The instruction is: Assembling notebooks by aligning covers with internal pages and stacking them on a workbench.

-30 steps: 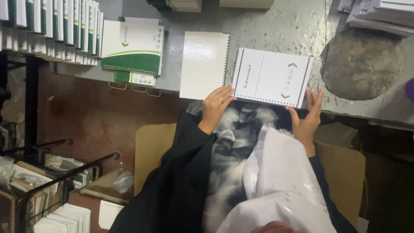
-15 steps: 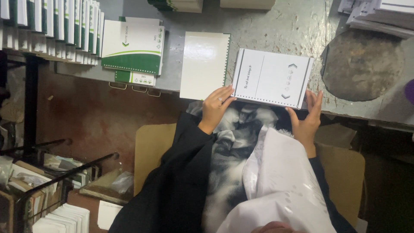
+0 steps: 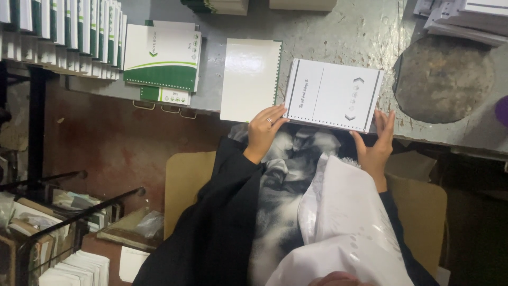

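hands grip one white pad (image 3: 332,94) at the table (image 3: 338,32) edge: my left hand (image 3: 266,128) clamped on its near left corner, my right hand (image 3: 377,144) on its right. blank sheet (image 3: 250,79) beside it, green notebooks (image 3: 161,63) farther left.

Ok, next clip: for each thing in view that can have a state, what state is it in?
white punched sheet stack: flat at the table edge, held at both near corners
left hand: gripping the stack's near left corner
right hand: gripping the stack's near right corner
cream cover sheet: lying flat, untouched
green-and-white notebook pile: closed, stacked flat
row of notebooks: standing on edge, packed together
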